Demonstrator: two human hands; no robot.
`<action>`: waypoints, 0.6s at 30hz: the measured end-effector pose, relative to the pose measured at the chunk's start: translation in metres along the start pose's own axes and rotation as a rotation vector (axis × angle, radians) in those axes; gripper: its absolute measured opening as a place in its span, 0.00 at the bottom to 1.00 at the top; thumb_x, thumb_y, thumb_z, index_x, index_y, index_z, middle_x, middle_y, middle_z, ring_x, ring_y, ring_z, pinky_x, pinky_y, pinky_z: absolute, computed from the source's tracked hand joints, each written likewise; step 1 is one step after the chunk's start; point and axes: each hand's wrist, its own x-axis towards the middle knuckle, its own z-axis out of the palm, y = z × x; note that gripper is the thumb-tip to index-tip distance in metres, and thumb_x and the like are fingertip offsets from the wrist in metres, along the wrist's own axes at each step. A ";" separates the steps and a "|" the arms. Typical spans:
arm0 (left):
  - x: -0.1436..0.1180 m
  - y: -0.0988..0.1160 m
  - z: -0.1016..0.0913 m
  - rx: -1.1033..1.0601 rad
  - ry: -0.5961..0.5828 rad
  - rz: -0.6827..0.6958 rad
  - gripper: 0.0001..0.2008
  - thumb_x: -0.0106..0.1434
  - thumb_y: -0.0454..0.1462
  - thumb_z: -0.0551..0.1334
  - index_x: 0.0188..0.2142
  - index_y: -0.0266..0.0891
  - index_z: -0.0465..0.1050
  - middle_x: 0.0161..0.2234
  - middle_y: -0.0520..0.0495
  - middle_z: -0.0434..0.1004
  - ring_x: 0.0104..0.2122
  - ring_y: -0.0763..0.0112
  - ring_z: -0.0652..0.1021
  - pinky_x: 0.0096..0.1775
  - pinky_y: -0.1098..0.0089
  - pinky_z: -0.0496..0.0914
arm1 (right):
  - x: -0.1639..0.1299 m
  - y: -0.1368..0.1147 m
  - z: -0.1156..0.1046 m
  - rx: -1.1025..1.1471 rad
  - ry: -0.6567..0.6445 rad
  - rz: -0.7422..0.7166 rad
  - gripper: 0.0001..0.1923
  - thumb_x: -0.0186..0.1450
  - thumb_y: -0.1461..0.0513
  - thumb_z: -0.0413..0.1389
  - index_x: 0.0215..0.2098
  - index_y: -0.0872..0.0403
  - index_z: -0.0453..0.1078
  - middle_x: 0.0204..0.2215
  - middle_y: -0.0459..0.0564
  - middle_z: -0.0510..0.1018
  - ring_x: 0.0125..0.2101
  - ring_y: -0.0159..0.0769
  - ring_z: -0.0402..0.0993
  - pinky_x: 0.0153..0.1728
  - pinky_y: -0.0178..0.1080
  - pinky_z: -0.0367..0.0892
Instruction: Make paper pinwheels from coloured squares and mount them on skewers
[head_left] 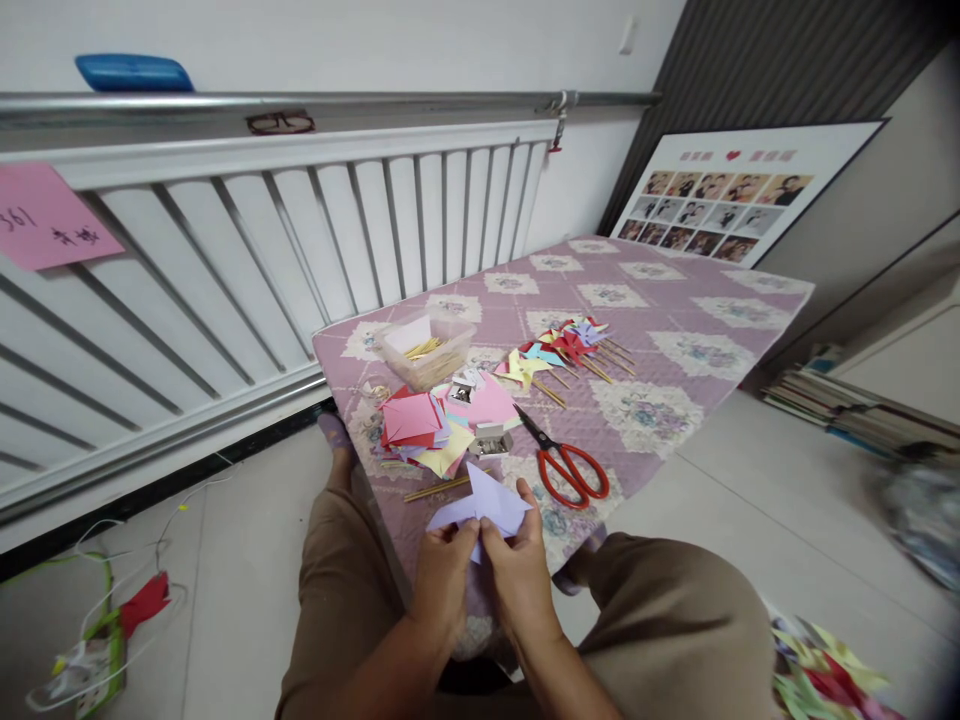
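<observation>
A lavender paper pinwheel (491,497), its blades folded toward the centre, is pinched between both of my hands over the near edge of the table. My left hand (442,565) grips its left side, thumb at the middle. On the other side my right hand (521,560) has its thumb against the centre and its fingers behind the paper. Beyond them lie thin wooden sticks (442,488), a stack of coloured paper squares (411,418) and a small box of metal pins (491,442). Red-handled scissors (571,472) rest to the right, blades pointing away.
A clear plastic box (427,350) of sticks stands near the radiator (420,220). Several finished pinwheels on sticks (566,350) lie mid-table on the floral tablecloth (652,400). A photo board (712,195) leans at the far end. More colourful paper pieces (829,675) sit at lower right.
</observation>
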 end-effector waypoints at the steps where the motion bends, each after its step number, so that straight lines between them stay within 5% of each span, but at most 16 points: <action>1: 0.000 0.000 0.000 0.006 0.001 0.003 0.13 0.49 0.42 0.69 0.31 0.34 0.78 0.28 0.44 0.81 0.29 0.64 0.79 0.34 0.67 0.70 | -0.001 -0.001 0.000 0.002 -0.004 0.003 0.42 0.57 0.59 0.59 0.65 0.52 0.47 0.50 0.56 0.75 0.44 0.40 0.77 0.48 0.43 0.71; 8: -0.006 0.005 0.005 -0.015 0.031 0.054 0.13 0.47 0.41 0.70 0.31 0.34 0.79 0.28 0.44 0.81 0.32 0.63 0.79 0.40 0.66 0.71 | -0.002 0.007 0.000 -0.002 -0.012 -0.011 0.40 0.58 0.59 0.59 0.64 0.53 0.48 0.52 0.56 0.75 0.46 0.41 0.76 0.51 0.45 0.70; 14: -0.002 0.011 0.000 0.098 0.071 0.034 0.10 0.47 0.40 0.68 0.27 0.35 0.77 0.24 0.47 0.79 0.25 0.67 0.76 0.31 0.69 0.68 | -0.007 0.010 -0.006 0.027 -0.090 0.014 0.39 0.60 0.55 0.59 0.65 0.52 0.48 0.52 0.55 0.74 0.48 0.40 0.75 0.51 0.43 0.70; 18: 0.005 0.028 -0.011 0.127 -0.032 0.022 0.09 0.47 0.40 0.66 0.26 0.37 0.75 0.23 0.50 0.75 0.22 0.71 0.72 0.30 0.69 0.66 | 0.002 0.002 -0.026 0.056 -0.155 0.015 0.32 0.63 0.50 0.56 0.62 0.48 0.54 0.44 0.49 0.77 0.42 0.39 0.76 0.46 0.42 0.71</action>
